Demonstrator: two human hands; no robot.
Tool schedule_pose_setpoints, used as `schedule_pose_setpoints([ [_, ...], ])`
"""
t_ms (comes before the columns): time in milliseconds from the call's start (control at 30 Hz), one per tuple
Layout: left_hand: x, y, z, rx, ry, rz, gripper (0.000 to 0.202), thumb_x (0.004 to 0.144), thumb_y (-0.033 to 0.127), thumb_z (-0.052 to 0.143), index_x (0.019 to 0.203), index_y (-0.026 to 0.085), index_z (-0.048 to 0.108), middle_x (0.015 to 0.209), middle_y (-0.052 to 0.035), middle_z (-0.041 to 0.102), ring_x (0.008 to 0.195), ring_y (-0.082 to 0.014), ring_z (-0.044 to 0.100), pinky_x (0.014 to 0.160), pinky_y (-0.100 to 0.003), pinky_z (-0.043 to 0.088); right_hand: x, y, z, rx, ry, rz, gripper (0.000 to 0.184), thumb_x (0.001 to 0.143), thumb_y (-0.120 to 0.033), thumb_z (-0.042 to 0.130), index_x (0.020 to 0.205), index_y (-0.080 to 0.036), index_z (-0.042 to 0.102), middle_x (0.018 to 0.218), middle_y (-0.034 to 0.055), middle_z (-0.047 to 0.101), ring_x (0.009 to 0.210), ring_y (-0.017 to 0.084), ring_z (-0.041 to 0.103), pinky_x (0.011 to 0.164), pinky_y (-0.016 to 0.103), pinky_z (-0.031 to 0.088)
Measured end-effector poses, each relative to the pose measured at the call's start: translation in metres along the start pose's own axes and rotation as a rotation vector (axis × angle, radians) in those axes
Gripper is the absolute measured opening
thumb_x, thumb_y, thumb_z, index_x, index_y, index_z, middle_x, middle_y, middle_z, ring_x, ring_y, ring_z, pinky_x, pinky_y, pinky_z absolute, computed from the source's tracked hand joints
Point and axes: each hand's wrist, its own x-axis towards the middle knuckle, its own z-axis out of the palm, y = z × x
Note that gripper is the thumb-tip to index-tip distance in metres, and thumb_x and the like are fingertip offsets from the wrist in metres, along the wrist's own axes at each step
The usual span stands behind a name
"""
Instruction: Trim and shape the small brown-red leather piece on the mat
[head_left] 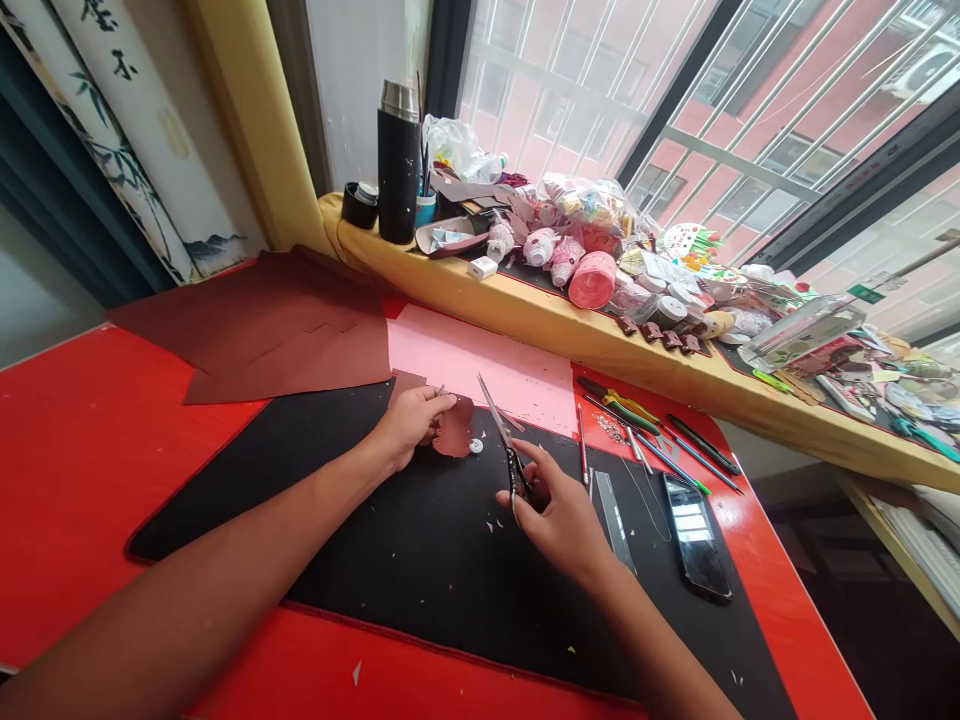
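Observation:
My left hand (414,425) is closed in a pinch over the black mat. A small greyish tip shows at its fingertips, too small to name. Right beside those fingers is a brown paper piece (454,432) with a curved edge; whether they also grip it I cannot tell. A small white button (475,446) sits at the paper's right edge. In my right hand (559,510) is a pair of scissors (513,470), fingers around the dark handles, blades pointing up and away towards the pink sheet (480,365).
Brown sheets (300,330) lie at the back left. To the right are a steel ruler (615,520), a phone (697,535), pliers (630,408) and several pens. A black thermos (397,165) and crowded craft supplies line the windowsill. Paper scraps dot the black mat (450,580).

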Motion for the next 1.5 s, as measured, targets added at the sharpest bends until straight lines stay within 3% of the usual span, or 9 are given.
schedule_pose_setpoints([
  [367, 0.000, 0.003, 0.002, -0.052, 0.058, 0.016, 0.038, 0.066, 0.047, 0.080, 0.075, 0.020, 0.055, 0.054, 0.0085, 0.042, 0.043, -0.0066, 0.038, 0.045, -0.022, 0.021, 0.000, 0.009, 0.018, -0.214, 0.020, -0.125, 0.056, 0.091, -0.040, 0.065, 0.145, -0.027, 0.056, 0.093, 0.0017, 0.073, 0.069, 0.017, 0.066, 0.062, 0.026, 0.049],
  [600, -0.003, 0.004, 0.005, -0.033, 0.057, 0.027, 0.038, 0.068, 0.048, 0.080, 0.072, 0.020, 0.054, 0.054, 0.0070, 0.047, 0.043, -0.0075, 0.041, 0.045, -0.023, 0.024, -0.004, 0.012, 0.022, -0.267, 0.050, -0.184, 0.055, 0.093, -0.039, 0.064, 0.146, -0.026, 0.055, 0.092, 0.0016, 0.073, 0.068, 0.017, 0.067, 0.064, 0.027, 0.050],
  [833, -0.003, 0.004, 0.004, -0.028, 0.042, 0.027, 0.034, 0.068, 0.046, 0.077, 0.076, 0.020, 0.056, 0.054, 0.0092, 0.041, 0.043, -0.0065, 0.037, 0.045, -0.022, 0.021, -0.005, 0.015, 0.024, -0.344, 0.030, -0.255, 0.054, 0.096, -0.038, 0.061, 0.147, -0.023, 0.053, 0.093, 0.0042, 0.072, 0.077, 0.020, 0.070, 0.067, 0.028, 0.051],
  [1500, 0.000, 0.001, 0.000, -0.038, 0.036, 0.053, 0.029, 0.070, 0.042, 0.078, 0.081, 0.017, 0.066, 0.055, 0.0076, 0.043, 0.047, -0.0062, 0.037, 0.046, -0.019, 0.025, -0.007, 0.020, 0.028, -0.361, 0.056, -0.298, 0.053, 0.097, -0.037, 0.062, 0.146, -0.022, 0.051, 0.093, 0.0032, 0.071, 0.078, 0.019, 0.070, 0.067, 0.028, 0.048],
])
